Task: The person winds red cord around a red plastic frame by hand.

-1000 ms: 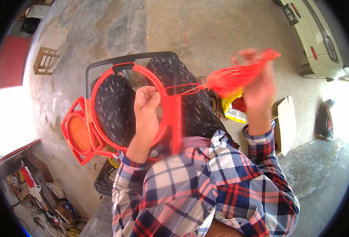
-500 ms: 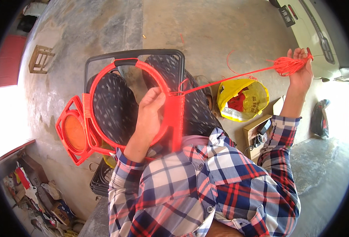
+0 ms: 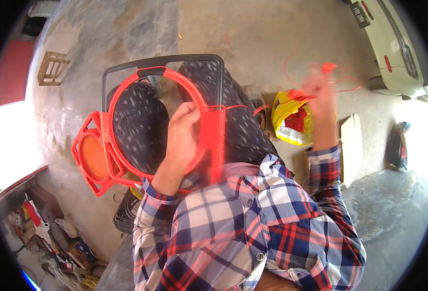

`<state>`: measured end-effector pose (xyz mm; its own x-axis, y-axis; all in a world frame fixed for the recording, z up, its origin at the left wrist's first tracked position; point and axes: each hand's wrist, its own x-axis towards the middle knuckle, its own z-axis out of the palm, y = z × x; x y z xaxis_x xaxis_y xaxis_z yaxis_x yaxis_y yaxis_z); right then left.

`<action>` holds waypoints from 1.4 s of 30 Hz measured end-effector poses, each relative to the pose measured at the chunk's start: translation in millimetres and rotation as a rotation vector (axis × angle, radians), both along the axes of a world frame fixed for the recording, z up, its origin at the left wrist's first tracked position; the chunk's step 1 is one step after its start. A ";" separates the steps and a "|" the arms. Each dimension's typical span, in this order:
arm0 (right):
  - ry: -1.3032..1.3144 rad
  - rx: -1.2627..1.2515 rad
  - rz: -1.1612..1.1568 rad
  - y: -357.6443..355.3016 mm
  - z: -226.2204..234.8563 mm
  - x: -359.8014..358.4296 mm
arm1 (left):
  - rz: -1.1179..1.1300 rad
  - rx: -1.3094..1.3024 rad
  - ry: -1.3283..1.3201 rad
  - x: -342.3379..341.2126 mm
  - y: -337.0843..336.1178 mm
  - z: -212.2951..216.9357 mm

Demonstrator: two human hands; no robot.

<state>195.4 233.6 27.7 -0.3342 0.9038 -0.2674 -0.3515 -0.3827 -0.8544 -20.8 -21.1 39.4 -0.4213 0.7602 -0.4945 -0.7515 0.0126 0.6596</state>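
On my lap rests a black frame point(image 3: 163, 58) with a ring point(image 3: 118, 92) inside it, largely wrapped in red cord. My left hand point(image 3: 182, 133) is closed on the ring's right side, beside a broad band of tightly wound red cord point(image 3: 213, 140). From the top of that band a slack strand point(image 3: 238, 106) runs right. My right hand point(image 3: 322, 92), smeared by motion, is closed on the bundle of red cord over a yellow bag point(image 3: 281, 126); the bundle's outline is blurred.
Left of the ring is another red-wrapped frame with an orange disc point(image 3: 93, 160). A wooden stool point(image 3: 52, 68) stands at far left, clutter point(image 3: 54, 242) at lower left. Right are a cardboard piece point(image 3: 352, 150), a dark bag point(image 3: 398, 145) and a pale vehicle point(image 3: 393, 53).
My right hand has come left and inward with the cord bundle. The strand, taut before, now hangs slack. My left hand stays on the ring.
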 end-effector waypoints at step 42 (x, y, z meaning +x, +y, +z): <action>-0.355 0.143 0.943 -101.9 19.8 -79.5 | 0.077 0.051 -0.084 9.3 -0.8 -0.7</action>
<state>115.8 131.7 47.5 -0.8496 0.3444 -0.3994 0.3231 -0.2587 -0.9103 -11.5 -22.0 38.6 -0.4384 0.7519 -0.4923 -0.8015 -0.0793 0.5926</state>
